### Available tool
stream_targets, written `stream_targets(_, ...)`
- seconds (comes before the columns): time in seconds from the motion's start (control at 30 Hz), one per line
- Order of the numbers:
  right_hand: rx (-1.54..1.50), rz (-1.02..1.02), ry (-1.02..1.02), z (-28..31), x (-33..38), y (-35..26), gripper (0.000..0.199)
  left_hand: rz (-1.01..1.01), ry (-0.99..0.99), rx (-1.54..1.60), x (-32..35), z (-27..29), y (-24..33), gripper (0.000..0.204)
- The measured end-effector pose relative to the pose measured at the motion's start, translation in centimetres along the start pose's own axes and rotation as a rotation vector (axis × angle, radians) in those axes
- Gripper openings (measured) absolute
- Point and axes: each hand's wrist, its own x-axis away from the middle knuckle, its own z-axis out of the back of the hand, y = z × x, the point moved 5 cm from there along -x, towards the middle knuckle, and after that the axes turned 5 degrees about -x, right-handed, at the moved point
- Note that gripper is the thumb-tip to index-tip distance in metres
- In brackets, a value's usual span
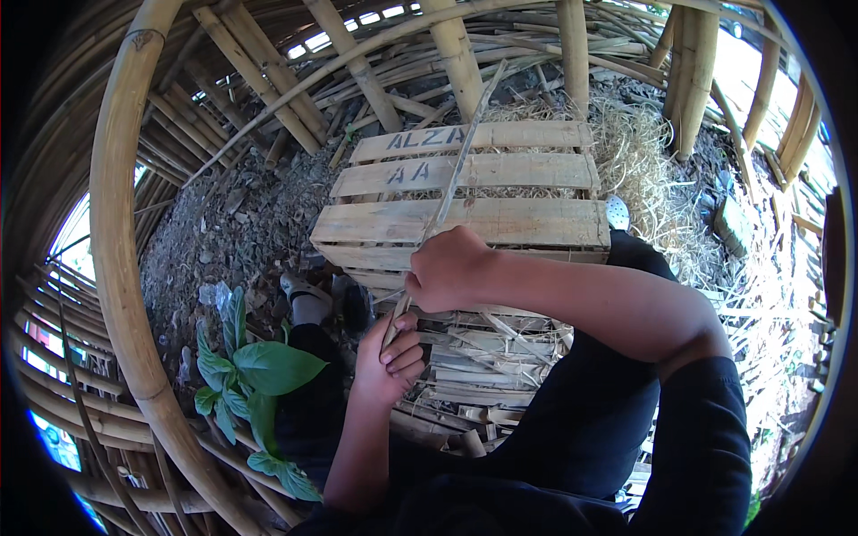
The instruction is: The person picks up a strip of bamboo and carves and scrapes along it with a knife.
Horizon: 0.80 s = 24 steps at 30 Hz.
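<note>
A long thin bamboo strip point(462, 161) slants over the wooden crate point(465, 221), its far end reaching past the crate's back edge. My right hand point(451, 268) is closed around the strip close to the crate's front edge, with that forearm crossing from the right. Just below and nearer to me, my left hand point(391, 359) grips the near end of the strip with curled fingers. Whether a tool is hidden inside my right fist I cannot tell. The slatted pale crate stands between my legs and has dark lettering on its slats.
Split bamboo pieces point(474, 371) lie under and before me. A leafy green plant point(268, 368) grows at my left, beside a thick bamboo pole point(125, 223). Dry shavings point(630, 152) heap behind the crate's right side. Bamboo posts point(575, 58) fence the far side.
</note>
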Motion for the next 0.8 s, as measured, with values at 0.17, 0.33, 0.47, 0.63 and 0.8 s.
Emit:
stream_targets(0.17, -0.083, 0.185, 0.025, -0.2, 1.9, -0.4, 0.037, 0.004, -0.042, -0.015, 0.2, -0.5, 0.1, 0.024)
stream_targets(0.33, -0.099, 0.09, 0.139, -2.1, 2.5, 0.9, 0.042, 0.024, 0.0, -0.028, -0.2, 0.1, -0.1, 0.025)
stream_targets(0.47, -0.085, 0.184, 0.421, -2.8, 2.2, -0.8, 0.039, -0.003, -0.012, 0.188, 0.4, 0.6, 0.3, 0.026)
stream_targets(0.63, 0.122, 0.206, 0.558, -1.6, 1.4, 0.9, 0.039, 0.03, -0.062, 0.083, 0.5, 0.2, 0.0, 0.026)
stream_targets(0.8, -0.03, 0.224, 0.367, -3.2, 0.6, -1.0, 0.041, 0.017, -0.002, 0.094, 0.9, 1.2, 0.2, 0.028)
